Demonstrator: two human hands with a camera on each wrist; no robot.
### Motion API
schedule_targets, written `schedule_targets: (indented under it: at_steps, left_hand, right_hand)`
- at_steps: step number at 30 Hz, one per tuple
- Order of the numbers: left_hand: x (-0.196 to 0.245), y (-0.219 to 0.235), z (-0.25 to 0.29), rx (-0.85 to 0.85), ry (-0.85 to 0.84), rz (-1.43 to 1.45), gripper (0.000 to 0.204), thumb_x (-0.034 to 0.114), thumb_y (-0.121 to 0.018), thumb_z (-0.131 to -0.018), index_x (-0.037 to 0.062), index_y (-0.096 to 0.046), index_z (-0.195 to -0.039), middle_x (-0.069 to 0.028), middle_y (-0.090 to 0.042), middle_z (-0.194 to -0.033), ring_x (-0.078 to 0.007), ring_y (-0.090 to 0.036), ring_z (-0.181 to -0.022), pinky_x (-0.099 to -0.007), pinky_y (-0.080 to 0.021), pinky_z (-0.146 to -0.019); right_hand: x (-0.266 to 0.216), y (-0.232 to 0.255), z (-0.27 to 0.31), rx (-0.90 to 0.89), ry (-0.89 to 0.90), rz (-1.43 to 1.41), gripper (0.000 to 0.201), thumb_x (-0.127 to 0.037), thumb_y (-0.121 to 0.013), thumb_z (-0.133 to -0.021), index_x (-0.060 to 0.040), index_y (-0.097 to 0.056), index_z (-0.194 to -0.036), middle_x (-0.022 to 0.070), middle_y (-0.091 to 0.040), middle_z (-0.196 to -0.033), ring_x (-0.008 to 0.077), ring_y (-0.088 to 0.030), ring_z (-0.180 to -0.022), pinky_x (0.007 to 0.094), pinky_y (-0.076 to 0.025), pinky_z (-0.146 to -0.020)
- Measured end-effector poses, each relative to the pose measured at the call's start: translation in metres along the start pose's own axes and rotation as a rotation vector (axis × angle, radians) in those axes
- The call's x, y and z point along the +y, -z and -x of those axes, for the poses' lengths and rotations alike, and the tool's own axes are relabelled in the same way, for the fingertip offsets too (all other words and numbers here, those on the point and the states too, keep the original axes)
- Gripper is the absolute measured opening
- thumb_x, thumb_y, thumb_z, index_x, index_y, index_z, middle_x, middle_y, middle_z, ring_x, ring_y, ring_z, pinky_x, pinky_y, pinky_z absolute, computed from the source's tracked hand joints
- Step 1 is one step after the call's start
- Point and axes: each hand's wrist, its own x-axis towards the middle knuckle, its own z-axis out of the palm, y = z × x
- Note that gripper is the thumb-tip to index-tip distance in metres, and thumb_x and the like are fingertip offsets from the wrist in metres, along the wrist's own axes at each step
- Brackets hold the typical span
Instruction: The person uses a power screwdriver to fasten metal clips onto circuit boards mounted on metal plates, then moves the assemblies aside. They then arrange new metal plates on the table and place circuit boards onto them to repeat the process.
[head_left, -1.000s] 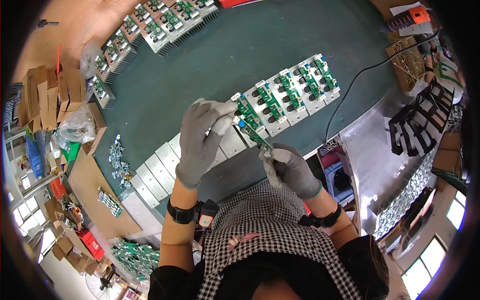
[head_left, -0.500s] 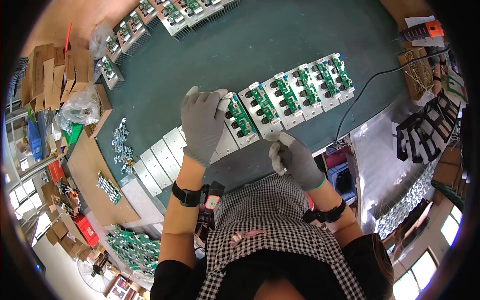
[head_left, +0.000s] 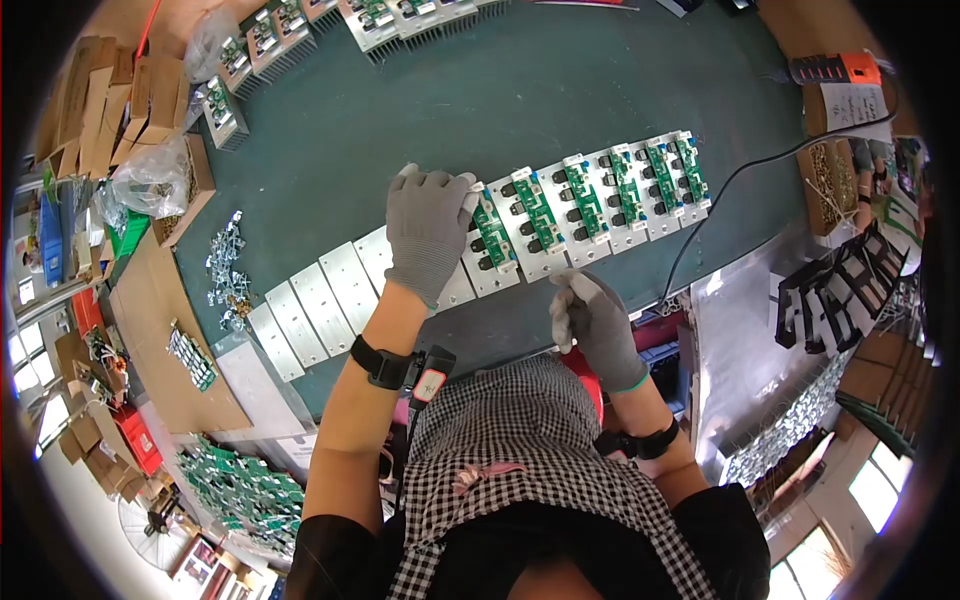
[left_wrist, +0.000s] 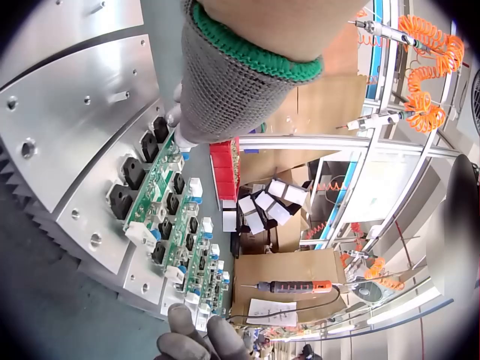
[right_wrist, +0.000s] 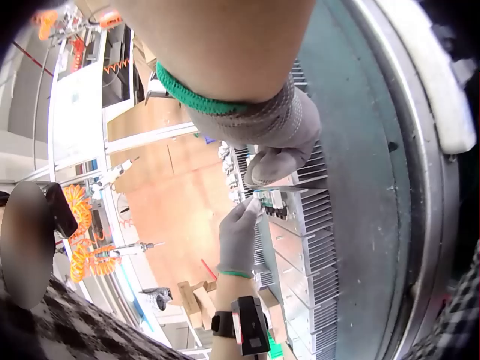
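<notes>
The gloved left hand is at the upper end of a green circuit board, pinching its white connector end between thumb and finger. That board lies along a silver metal plate, its black components to the left. In the left wrist view the board runs down from the glove. The gloved right hand hovers past the lower ends of the plates, fingers loosely curled, with nothing visible in it. The right wrist view shows the right hand near the board and the left hand at the board's end.
Several plates with boards stand right of the left hand, bare plates to its left. Finned blocks with boards line the far left edge. Small metal parts lie left; a black cable and orange-black tool are right.
The tilted board between both hands has come down flat onto the plate. The right hand has let go of its lower end and moved right; the left hand has stayed at the upper end.
</notes>
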Motion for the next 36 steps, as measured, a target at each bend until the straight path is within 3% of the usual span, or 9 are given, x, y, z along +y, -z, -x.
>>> schedule_targets:
  at_steps: [7,12,14,21,24,27,29,32,36]
  left_hand:
    - [-0.032,0.045,0.061,0.235,0.202,0.219,0.024,0.016,-0.059,-0.091,0.0103,-0.068,-0.112,-0.0082,-0.066,-0.101,-0.0286,-0.061,-0.098,-0.0479,-0.040,-0.103]
    - [-0.136,0.099,0.198,0.538,0.758,0.298,0.027,0.003,-0.056,-0.086,0.0036,-0.069,-0.110,-0.0132,-0.067,-0.106,-0.0320,-0.063,-0.102,-0.0360,-0.049,-0.090]
    - [-0.182,0.110,0.261,0.733,1.014,0.462,0.026,0.005,-0.057,-0.090,0.0003,-0.068,-0.114,-0.0115,-0.068,-0.105,-0.0215,-0.065,-0.098,-0.0302,-0.049,-0.086]
    - [-0.333,0.099,0.435,0.988,1.306,0.184,0.034,0.012,-0.055,-0.090,0.0037,-0.063,-0.123,-0.0159,-0.065,-0.116,-0.0307,-0.063,-0.103,-0.0396,-0.049,-0.090]
    - [-0.377,0.091,0.463,0.908,1.437,0.053,0.041,0.011,-0.053,-0.088,0.0098,-0.060,-0.129,-0.0165,-0.063,-0.118,-0.0355,-0.060,-0.105,-0.0429,-0.048,-0.092]
    - [-0.389,0.097,0.466,0.603,1.454,-0.079,0.043,0.012,-0.053,-0.087,0.0129,-0.060,-0.129,-0.0145,-0.063,-0.115,-0.0348,-0.058,-0.105,-0.0444,-0.046,-0.092]
    - [-0.388,0.095,0.467,0.646,1.372,-0.084,0.039,0.016,-0.061,-0.083,0.0143,-0.062,-0.122,-0.0120,-0.063,-0.112,-0.0342,-0.057,-0.106,-0.0464,-0.044,-0.091]
    - [-0.369,0.101,0.464,0.747,1.304,-0.184,0.035,0.024,-0.070,-0.078,0.0134,-0.064,-0.112,-0.0098,-0.061,-0.108,-0.0340,-0.055,-0.106,-0.0466,-0.041,-0.093]
    - [-0.326,0.145,0.478,0.548,1.085,-0.421,0.036,0.028,-0.069,-0.080,0.0132,-0.061,-0.112,-0.0079,-0.056,-0.099,-0.0303,-0.053,-0.098,-0.0460,-0.040,-0.091]
  right_hand:
    - [0.004,-0.069,0.014,-0.202,-0.038,0.269,0.033,-0.024,-0.048,-0.099,0.0037,-0.058,-0.115,0.0081,-0.060,-0.077,0.0126,-0.058,-0.054,0.0250,-0.044,-0.045]
    - [0.040,-0.174,0.015,-0.521,-0.137,0.473,0.029,-0.018,-0.046,-0.099,0.0032,-0.059,-0.114,0.0081,-0.062,-0.079,0.0138,-0.059,-0.057,0.0252,-0.046,-0.049]
    - [0.063,-0.227,0.018,-0.636,-0.165,0.588,0.028,-0.017,-0.046,-0.099,0.0030,-0.059,-0.114,0.0075,-0.062,-0.080,0.0134,-0.060,-0.059,0.0253,-0.047,-0.051]
    - [0.218,-0.409,-0.019,-0.972,-0.114,0.864,0.028,-0.019,-0.053,-0.098,0.0004,-0.058,-0.117,0.0055,-0.062,-0.082,0.0099,-0.059,-0.059,0.0251,-0.047,-0.053]
    - [0.302,-0.456,-0.056,-0.966,0.176,1.032,0.034,-0.022,-0.059,-0.093,0.0002,-0.056,-0.119,0.0074,-0.062,-0.082,0.0133,-0.062,-0.066,0.0299,-0.050,-0.061]
    - [0.362,-0.481,-0.084,-0.893,0.490,1.170,0.036,-0.024,-0.063,-0.090,-0.0004,-0.056,-0.116,0.0086,-0.062,-0.081,0.0157,-0.063,-0.072,0.0334,-0.051,-0.069]
    - [0.376,-0.493,-0.088,-0.801,0.617,1.341,0.035,-0.025,-0.065,-0.089,-0.0010,-0.055,-0.113,0.0089,-0.061,-0.079,0.0171,-0.062,-0.074,0.0351,-0.050,-0.071]
    - [0.374,-0.501,-0.087,-0.821,0.478,1.138,0.026,-0.024,-0.065,-0.089,-0.0021,-0.056,-0.101,0.0048,-0.059,-0.074,0.0130,-0.059,-0.067,0.0315,-0.048,-0.063]
    - [0.338,-0.502,-0.068,-0.831,0.112,0.918,0.023,-0.025,-0.063,-0.092,-0.0042,-0.055,-0.086,-0.0013,-0.053,-0.069,0.0050,-0.051,-0.056,0.0236,-0.042,-0.049]
